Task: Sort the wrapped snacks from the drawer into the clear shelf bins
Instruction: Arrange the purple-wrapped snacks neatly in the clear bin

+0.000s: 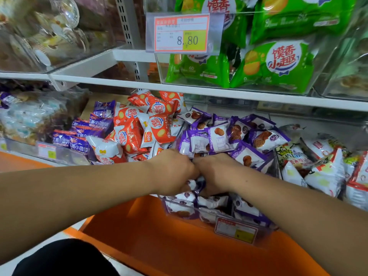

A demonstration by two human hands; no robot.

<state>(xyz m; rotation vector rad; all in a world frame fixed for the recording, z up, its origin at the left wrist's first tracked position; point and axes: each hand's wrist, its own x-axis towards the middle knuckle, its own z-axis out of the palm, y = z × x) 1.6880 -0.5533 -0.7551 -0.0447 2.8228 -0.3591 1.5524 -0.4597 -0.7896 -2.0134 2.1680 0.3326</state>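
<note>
White shelf (219, 93) overhangs orange packets (159, 126) beside left hand (173, 172) and right hand (217, 172), fingers (211, 189) clutching purple packets (194, 184).

You are in a shop: white metal shelving (179, 87) across the frame carries clear plastic bins (326, 62) and a red-and-yellow price tag (181, 33), upper centre.

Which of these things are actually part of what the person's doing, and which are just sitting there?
Part of the job: left hand and right hand, both gripping purple-and-white packets; clear bin; orange drawer.
Just sitting there: green packets; price tag; orange-red packets.
</note>
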